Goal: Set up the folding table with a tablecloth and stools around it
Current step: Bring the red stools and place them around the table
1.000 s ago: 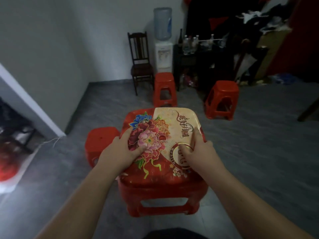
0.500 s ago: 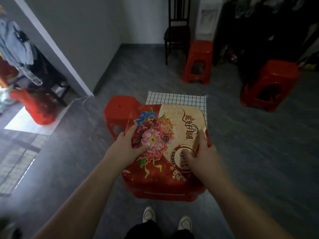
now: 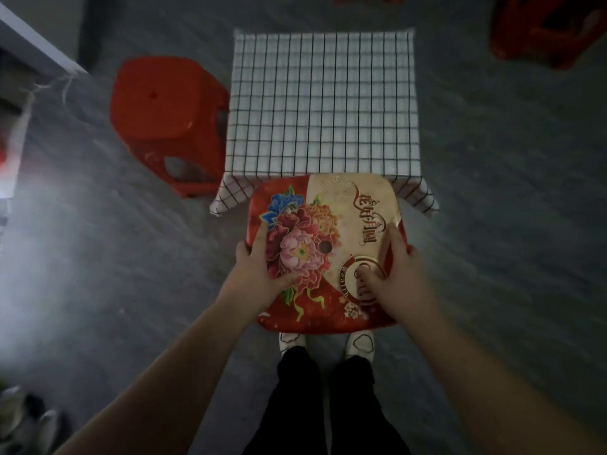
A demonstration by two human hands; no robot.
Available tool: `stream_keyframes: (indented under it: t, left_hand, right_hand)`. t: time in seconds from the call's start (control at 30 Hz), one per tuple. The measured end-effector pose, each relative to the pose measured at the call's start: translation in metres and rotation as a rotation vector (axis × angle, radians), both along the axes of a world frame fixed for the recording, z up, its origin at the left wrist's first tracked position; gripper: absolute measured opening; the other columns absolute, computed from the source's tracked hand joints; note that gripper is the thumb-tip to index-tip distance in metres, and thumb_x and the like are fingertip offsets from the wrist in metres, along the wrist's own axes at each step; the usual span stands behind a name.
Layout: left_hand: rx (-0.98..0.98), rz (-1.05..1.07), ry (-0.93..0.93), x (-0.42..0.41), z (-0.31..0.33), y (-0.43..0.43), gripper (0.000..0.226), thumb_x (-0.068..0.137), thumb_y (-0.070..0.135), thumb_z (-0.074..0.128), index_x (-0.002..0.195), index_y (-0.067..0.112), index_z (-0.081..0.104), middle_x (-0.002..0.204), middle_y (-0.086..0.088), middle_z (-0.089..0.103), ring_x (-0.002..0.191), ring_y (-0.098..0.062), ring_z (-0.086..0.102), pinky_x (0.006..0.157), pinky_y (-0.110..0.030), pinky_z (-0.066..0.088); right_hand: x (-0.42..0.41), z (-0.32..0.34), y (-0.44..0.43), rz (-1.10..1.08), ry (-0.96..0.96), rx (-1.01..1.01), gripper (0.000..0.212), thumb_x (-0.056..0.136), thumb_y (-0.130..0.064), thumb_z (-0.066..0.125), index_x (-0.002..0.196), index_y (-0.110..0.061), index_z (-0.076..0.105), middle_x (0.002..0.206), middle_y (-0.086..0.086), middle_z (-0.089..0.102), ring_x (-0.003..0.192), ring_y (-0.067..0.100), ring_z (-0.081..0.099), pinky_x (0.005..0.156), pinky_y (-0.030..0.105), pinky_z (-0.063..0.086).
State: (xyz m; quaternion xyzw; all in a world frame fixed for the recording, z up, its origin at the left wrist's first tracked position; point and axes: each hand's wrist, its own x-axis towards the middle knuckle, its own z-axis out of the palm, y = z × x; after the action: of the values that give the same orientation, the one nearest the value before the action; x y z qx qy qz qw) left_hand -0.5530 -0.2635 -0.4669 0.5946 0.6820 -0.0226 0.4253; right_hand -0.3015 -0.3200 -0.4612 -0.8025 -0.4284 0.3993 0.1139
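Observation:
I look straight down at a red stool with a flowered seat (image 3: 328, 224), held by its two sides. My left hand (image 3: 259, 270) grips the seat's left edge and my right hand (image 3: 399, 274) grips the right edge. The stool sits at the near edge of a small table covered by a white tablecloth with a black grid (image 3: 323, 103). The cloth's front corners hang down on both sides of the seat. A plain red stool (image 3: 161, 116) stands against the table's left side.
Another red stool (image 3: 551, 27) shows at the top right, partly cut off. My feet in white shoes (image 3: 359, 343) stand just behind the held stool. A white wall edge (image 3: 36, 47) runs at the upper left. Shoes (image 3: 29, 418) lie at the bottom left.
The view has tilted down and closed in on the covered table. The flowered stool has come close to the table's near edge, still held in both hands.

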Motion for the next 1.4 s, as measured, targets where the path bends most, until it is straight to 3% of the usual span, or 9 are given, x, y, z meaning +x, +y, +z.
stream_keyframes:
  t: [0.3, 0.5, 0.67, 0.77, 0.87, 0.97, 1.13, 1.27, 1.4]
  left_hand:
    - [-0.037, 0.047, -0.015, -0.009, -0.173, 0.011, 0.116, 0.072, 0.05, 0.082, 0.152, 0.05, -0.002, 0.154, -0.005, 0.022, 0.133, -0.032, 0.045, 0.103, -0.056, 0.046]
    - [-0.019, 0.016, 0.001, -0.002, -0.205, 0.015, 0.115, 0.072, 0.054, 0.08, 0.149, 0.054, -0.005, 0.158, -0.005, 0.014, 0.136, -0.034, 0.043, 0.104, -0.057, 0.045]
    - [-0.066, -0.029, 0.055, -0.001, -0.199, 0.019, 0.111, 0.077, 0.056, 0.076, 0.149, 0.054, -0.009, 0.165, -0.005, -0.005, 0.147, -0.037, 0.026, 0.11, -0.059, 0.037]
    - [-0.08, -0.072, 0.12, 0.002, -0.17, 0.023, 0.099, 0.088, 0.041, 0.069, 0.154, 0.044, -0.005, 0.165, -0.009, -0.01, 0.149, -0.039, 0.018, 0.114, -0.058, 0.032]
    - [-0.017, -0.079, 0.108, 0.0, -0.116, 0.031, 0.079, 0.093, 0.037, 0.056, 0.156, 0.03, 0.011, 0.165, -0.014, 0.004, 0.15, -0.038, 0.015, 0.116, -0.057, 0.028]
    - [0.067, -0.107, 0.112, -0.005, -0.036, 0.039, 0.074, 0.093, 0.04, 0.05, 0.156, 0.021, 0.017, 0.164, -0.013, 0.015, 0.151, -0.032, 0.015, 0.117, -0.056, 0.027]
    - [0.35, -0.214, 0.115, -0.014, 0.107, 0.045, 0.075, 0.082, 0.056, 0.032, 0.147, 0.02, 0.036, 0.151, -0.008, 0.041, 0.14, -0.03, 0.034, 0.11, -0.055, 0.037]
    - [0.475, -0.305, 0.221, -0.015, 0.196, 0.027, 0.066, 0.096, 0.048, 0.038, 0.154, 0.022, 0.024, 0.161, -0.008, 0.026, 0.149, -0.032, 0.018, 0.12, -0.054, 0.019]
    - [0.525, -0.317, 0.203, -0.017, 0.256, 0.011, 0.066, 0.099, 0.05, 0.036, 0.157, 0.025, 0.015, 0.165, -0.006, 0.016, 0.152, -0.03, 0.007, 0.122, -0.052, 0.012]
  right_hand:
    - [-0.01, -0.179, 0.008, 0.001, -0.013, 0.006, 0.098, 0.083, -0.039, 0.075, 0.156, -0.038, 0.008, 0.144, 0.012, 0.034, 0.125, 0.03, 0.048, 0.104, 0.041, 0.042]
    - [-0.012, -0.206, 0.006, -0.013, -0.035, -0.003, 0.095, 0.086, -0.037, 0.073, 0.156, -0.034, 0.01, 0.145, 0.014, 0.034, 0.127, 0.029, 0.046, 0.104, 0.042, 0.041]
    - [-0.012, -0.199, 0.012, 0.011, -0.054, -0.081, 0.09, 0.089, -0.039, 0.068, 0.154, -0.037, 0.005, 0.142, 0.015, 0.036, 0.121, 0.033, 0.051, 0.096, 0.048, 0.047]
    - [-0.015, -0.169, 0.019, 0.095, -0.109, -0.165, 0.073, 0.092, -0.038, 0.06, 0.151, -0.033, 0.016, 0.135, 0.016, 0.04, 0.116, 0.037, 0.053, 0.094, 0.049, 0.051]
    - [-0.021, -0.115, 0.029, 0.214, -0.175, -0.181, 0.064, 0.091, -0.032, 0.057, 0.148, -0.024, 0.03, 0.143, 0.014, 0.039, 0.127, 0.037, 0.045, 0.102, 0.047, 0.046]
    - [-0.032, -0.037, 0.038, 0.275, -0.184, -0.136, 0.069, 0.09, -0.027, 0.055, 0.152, -0.019, 0.027, 0.153, 0.015, 0.031, 0.138, 0.036, 0.031, 0.108, 0.049, 0.039]
    - [-0.053, 0.103, 0.042, 0.323, -0.29, 0.062, 0.071, 0.094, -0.036, 0.053, 0.155, -0.021, 0.021, 0.161, 0.007, 0.024, 0.148, 0.028, 0.019, 0.117, 0.044, 0.028]
    - [-0.069, 0.197, 0.028, 0.323, -0.349, 0.229, 0.071, 0.095, -0.038, 0.052, 0.157, -0.025, 0.019, 0.163, 0.001, 0.021, 0.152, 0.023, 0.011, 0.122, 0.044, 0.019]
    - [-0.069, 0.26, 0.006, 0.232, -0.348, 0.332, 0.068, 0.095, -0.042, 0.047, 0.156, -0.029, 0.021, 0.163, -0.003, 0.022, 0.151, 0.02, 0.011, 0.121, 0.046, 0.022]
